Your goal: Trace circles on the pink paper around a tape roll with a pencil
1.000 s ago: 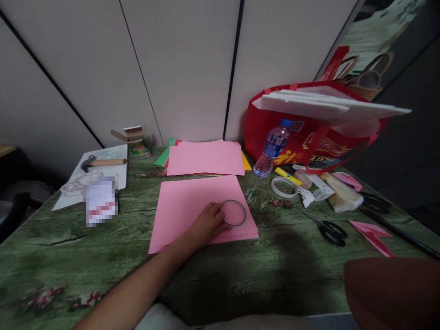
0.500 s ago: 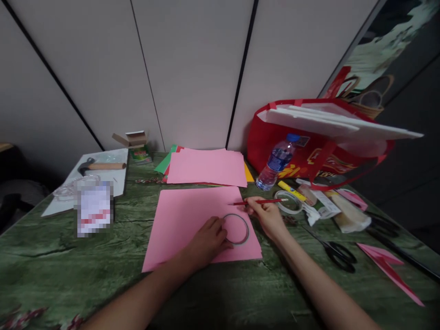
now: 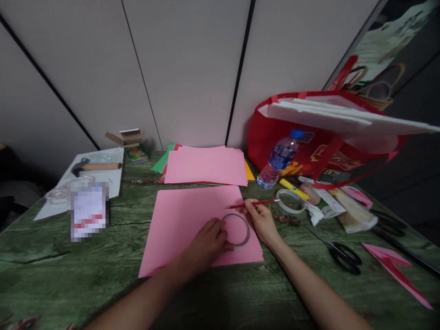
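Pink paper (image 3: 178,224) lies flat on the green wood-patterned table, its right edge showing more than one sheet. On its right half rests a thin roll of tape (image 3: 248,232). My left hand (image 3: 210,239) has its bent fingers closed on the roll's left edge, pressing it against the paper. A red pencil (image 3: 234,206) is pinched in my right hand (image 3: 260,220), near the paper's right edge. The pencil slants only slightly, its tip pointing left above the roll. Whether the tip touches the paper, I cannot tell.
Behind lies a stack of coloured paper (image 3: 206,166). A water bottle (image 3: 278,160) stands before a red bag (image 3: 261,133). Rightward are another tape roll (image 3: 292,211), a yellow glue stick (image 3: 294,189), scissors (image 3: 345,257) and folded pink paper (image 3: 395,266). A hammer (image 3: 99,167) lies left.
My right hand and the pencil have shifted slightly left and down relative to the paper. The left hand still holds the tape roll in place. The view has moved a little.
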Demonstrator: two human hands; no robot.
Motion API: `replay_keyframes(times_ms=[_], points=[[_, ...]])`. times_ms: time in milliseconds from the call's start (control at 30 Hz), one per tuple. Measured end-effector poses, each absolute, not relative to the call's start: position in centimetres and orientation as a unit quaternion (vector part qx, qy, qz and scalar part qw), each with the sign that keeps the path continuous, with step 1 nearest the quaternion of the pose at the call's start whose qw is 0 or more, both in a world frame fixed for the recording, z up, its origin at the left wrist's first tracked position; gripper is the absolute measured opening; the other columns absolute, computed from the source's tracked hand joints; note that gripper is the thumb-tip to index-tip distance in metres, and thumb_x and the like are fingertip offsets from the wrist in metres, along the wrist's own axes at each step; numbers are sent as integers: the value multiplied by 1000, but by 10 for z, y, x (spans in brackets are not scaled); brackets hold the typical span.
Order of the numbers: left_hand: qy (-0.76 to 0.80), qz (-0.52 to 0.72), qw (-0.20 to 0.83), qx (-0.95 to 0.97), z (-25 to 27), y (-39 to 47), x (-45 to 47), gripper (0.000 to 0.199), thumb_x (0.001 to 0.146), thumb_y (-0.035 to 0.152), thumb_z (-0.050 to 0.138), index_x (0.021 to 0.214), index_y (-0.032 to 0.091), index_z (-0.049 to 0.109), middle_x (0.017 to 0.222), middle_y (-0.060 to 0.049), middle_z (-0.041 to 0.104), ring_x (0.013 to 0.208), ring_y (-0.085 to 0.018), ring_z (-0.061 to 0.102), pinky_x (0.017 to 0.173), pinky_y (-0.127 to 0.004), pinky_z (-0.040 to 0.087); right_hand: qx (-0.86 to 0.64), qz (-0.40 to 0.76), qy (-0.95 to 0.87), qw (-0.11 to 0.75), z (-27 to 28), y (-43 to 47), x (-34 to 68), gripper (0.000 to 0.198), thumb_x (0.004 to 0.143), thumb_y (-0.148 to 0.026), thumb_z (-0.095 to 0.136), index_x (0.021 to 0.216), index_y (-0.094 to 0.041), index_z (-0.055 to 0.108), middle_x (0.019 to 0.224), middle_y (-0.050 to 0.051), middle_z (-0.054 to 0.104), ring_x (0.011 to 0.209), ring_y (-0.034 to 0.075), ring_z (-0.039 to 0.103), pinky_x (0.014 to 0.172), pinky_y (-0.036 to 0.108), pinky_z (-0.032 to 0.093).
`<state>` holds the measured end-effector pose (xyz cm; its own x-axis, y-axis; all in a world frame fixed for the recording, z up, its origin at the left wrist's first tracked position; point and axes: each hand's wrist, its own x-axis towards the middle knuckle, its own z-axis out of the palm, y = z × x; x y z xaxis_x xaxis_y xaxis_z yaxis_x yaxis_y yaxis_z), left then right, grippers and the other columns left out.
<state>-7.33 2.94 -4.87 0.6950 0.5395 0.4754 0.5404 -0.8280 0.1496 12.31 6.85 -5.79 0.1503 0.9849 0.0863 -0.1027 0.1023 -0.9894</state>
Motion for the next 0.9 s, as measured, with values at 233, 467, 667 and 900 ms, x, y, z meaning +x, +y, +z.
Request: replay_keyframes(times_ms=[233,467,667,900], points=[[-292,-258,-1,-921,-51,30,-72,21,86,35,58,82,14,56,102,-14,59,102,-27,55,82,-40,53,-484,490,-452,566,-56,71,125,43,72,-62,61,67,-20,52,64,0,54,65,18,61,67,31,49],[-278,-260,10,-925,-52,27,-71,20,88,33,55,83,14,58,97,-12,63,104,-25,57,89,-41,51,-520,358,-625,459,-36,79,123,44,82,-62,47,70,-20,54,61,1,56,59,16,55,60,28,44],[-263,-261,30,-928,-54,27,-69,18,85,29,59,80,11,59,89,-11,65,98,-24,60,90,-39,51,-522,350,-661,409,-34,87,116,36,86,-54,43,74,-21,51,62,0,57,56,16,54,58,28,42],[-266,-231,3,-936,-49,27,-70,18,88,31,55,84,14,57,92,-10,64,102,-24,58,88,-40,50,-534,333,-667,399,-35,90,117,39,85,-55,42,68,-21,49,58,0,58,55,16,55,57,28,41]])
